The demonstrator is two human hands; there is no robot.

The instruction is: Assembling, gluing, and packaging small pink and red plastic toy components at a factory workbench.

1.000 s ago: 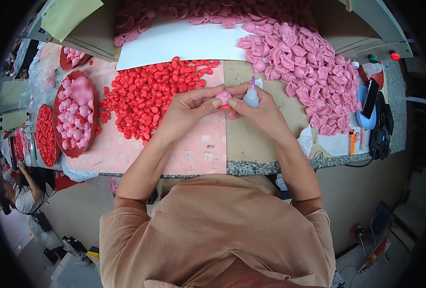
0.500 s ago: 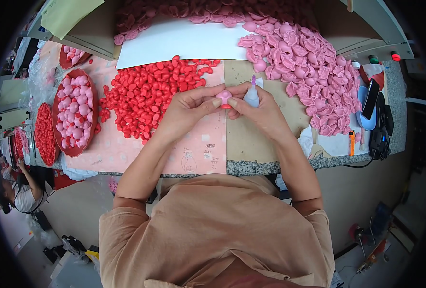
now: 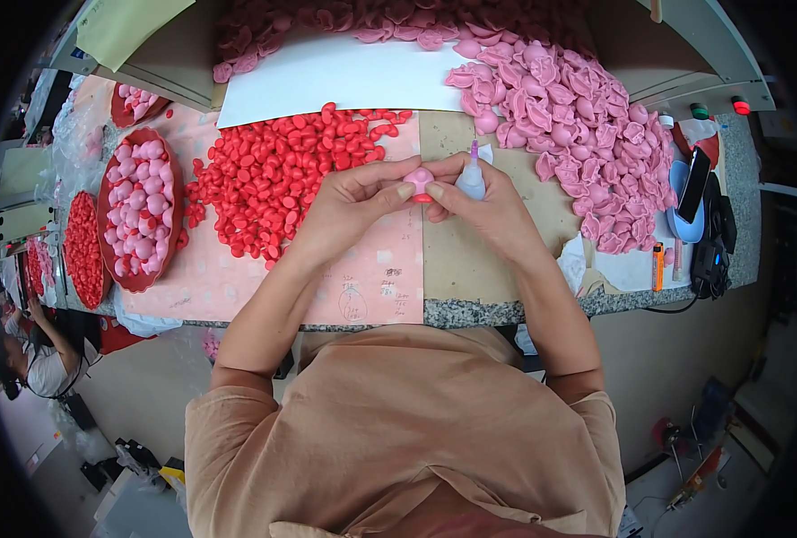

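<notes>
Between the fingertips of both hands is a small pink rounded piece [image 3: 422, 181] with a red piece [image 3: 423, 199] at its lower side. My left hand [image 3: 362, 193] pinches it from the left, thumb in front. My right hand [image 3: 483, 199] pinches it from the right and also keeps a small translucent squeeze bottle [image 3: 472, 182] with a purple tip upright against its fingers. To the left lies a heap of red bean-shaped pieces [image 3: 273, 179]. A large heap of pink thin-edged shell pieces [image 3: 587, 134] spreads to the right and back.
A red scalloped tray [image 3: 177, 220] of pink-and-red pieces stands left, beside another tray of red pieces [image 3: 84, 251]. White board [image 3: 335, 76] lies behind. At right are a phone [image 3: 693, 184] on a blue holder and an orange lighter-like item [image 3: 657, 267]. Another person [image 3: 44, 359] works far left.
My hands and the piece stay almost exactly in place. The person at far left has shifted an arm slightly.
</notes>
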